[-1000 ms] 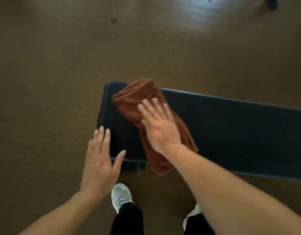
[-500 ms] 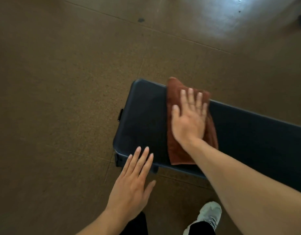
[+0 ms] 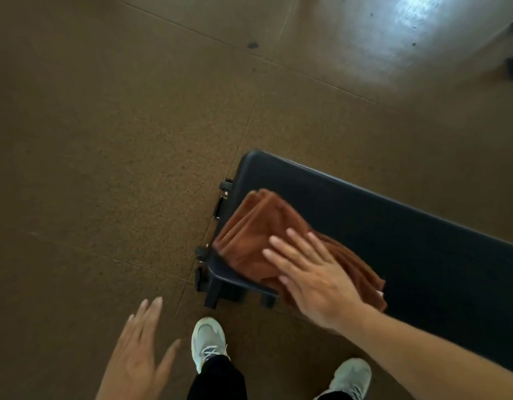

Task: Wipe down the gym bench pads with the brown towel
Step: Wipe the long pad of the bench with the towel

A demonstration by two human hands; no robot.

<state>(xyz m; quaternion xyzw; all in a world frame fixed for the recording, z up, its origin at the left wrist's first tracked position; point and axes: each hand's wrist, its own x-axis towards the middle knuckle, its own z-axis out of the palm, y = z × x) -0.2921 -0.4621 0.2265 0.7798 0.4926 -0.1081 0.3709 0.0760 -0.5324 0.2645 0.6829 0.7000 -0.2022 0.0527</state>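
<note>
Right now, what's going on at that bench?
A person is wiping a black bench pad with a folded brown towel. The right hand presses flat on the towel, fingers straight, near the pad's end at its near corner. The left hand is open with fingers spread and hangs over the floor, off the bench, holding nothing. The person's light-coloured shoes stand just beside the bench frame.

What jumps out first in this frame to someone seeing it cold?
The brown towel, folded, lies at the near left end of the black bench pad, with the right hand pressed flat on it. The left hand is open, off the bench, over the brown floor at lower left. A bright glare patch marks the floor at upper right.
</note>
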